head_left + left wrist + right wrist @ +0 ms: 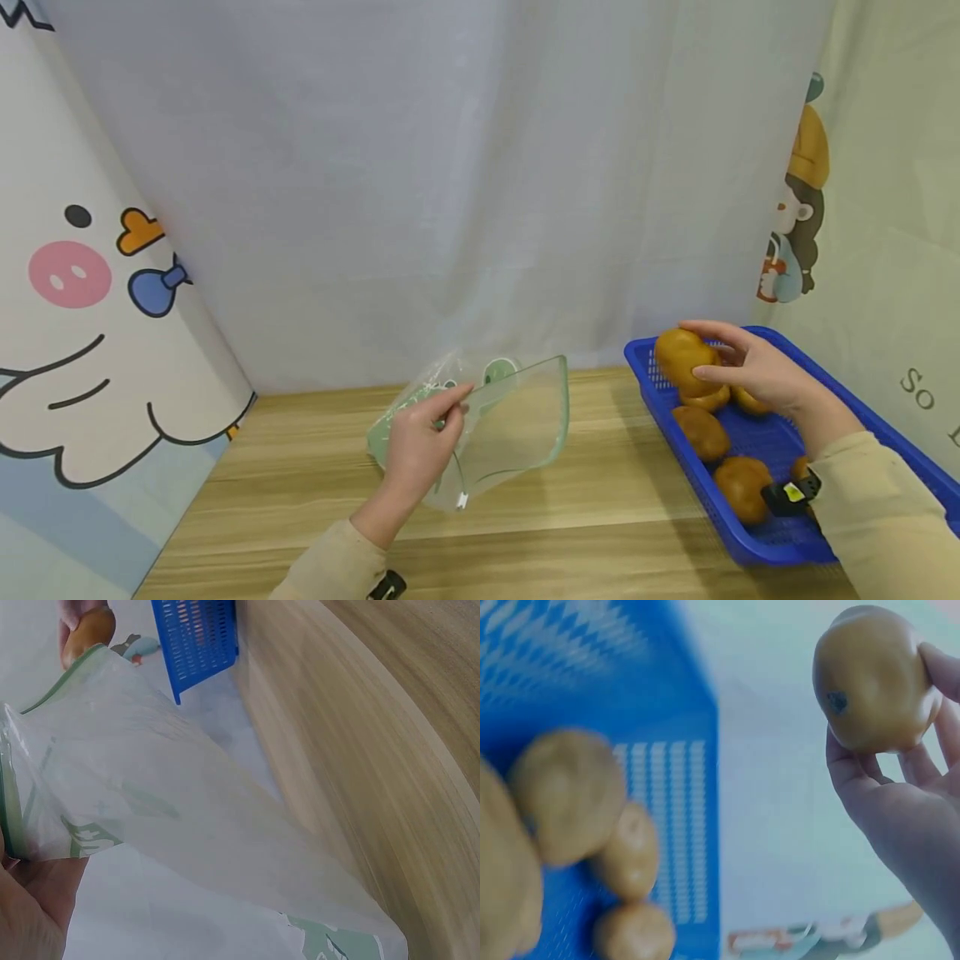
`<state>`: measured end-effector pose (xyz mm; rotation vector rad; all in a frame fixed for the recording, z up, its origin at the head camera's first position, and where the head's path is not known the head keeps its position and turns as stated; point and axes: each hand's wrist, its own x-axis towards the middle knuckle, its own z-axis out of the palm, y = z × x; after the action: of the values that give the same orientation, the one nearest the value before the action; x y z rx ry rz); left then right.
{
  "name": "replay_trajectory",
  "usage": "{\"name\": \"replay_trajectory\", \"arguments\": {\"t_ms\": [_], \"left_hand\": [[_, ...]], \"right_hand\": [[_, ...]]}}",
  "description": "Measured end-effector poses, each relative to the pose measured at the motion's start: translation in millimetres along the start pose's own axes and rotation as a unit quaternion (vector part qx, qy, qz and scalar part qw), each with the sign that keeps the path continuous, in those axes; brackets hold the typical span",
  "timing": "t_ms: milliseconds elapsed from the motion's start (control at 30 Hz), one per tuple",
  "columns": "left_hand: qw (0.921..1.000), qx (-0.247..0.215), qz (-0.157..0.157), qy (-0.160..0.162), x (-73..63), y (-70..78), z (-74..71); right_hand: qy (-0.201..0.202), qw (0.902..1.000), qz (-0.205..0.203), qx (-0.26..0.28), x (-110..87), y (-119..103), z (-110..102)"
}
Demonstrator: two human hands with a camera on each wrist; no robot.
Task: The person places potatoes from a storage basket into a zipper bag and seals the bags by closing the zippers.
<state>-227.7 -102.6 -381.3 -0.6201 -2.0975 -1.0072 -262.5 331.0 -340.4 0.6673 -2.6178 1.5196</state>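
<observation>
My left hand pinches the rim of a clear plastic zip bag with green print, over the wooden table. The bag's mouth gapes toward the right, and its slider shows at the near end. In the left wrist view the bag spreads out slack and looks empty. At the right, my right hand grips a smooth brown potato above the far-left part of the blue basket. A dark spot marks the held potato in the right wrist view.
Several more potatoes lie in the basket, some partly hidden by my right arm. The wooden table runs back to a white curtain. Printed cloths hang at the left and right sides.
</observation>
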Motion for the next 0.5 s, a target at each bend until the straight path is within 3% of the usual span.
{"name": "replay_trajectory", "arguments": {"t_ms": [300, 500], "left_hand": [[1.0000, 0.005, -0.006, -0.001, 1.2, 1.3, -0.5], [0.9998, 0.012, -0.017, -0.007, 2.6, 4.4, -0.8]], "right_hand": [[-0.073, 0.9888, -0.093, 0.091, 8.6, -41, 34], [-0.106, 0.9732, -0.181, 0.094, 15.9, -61, 61]]}}
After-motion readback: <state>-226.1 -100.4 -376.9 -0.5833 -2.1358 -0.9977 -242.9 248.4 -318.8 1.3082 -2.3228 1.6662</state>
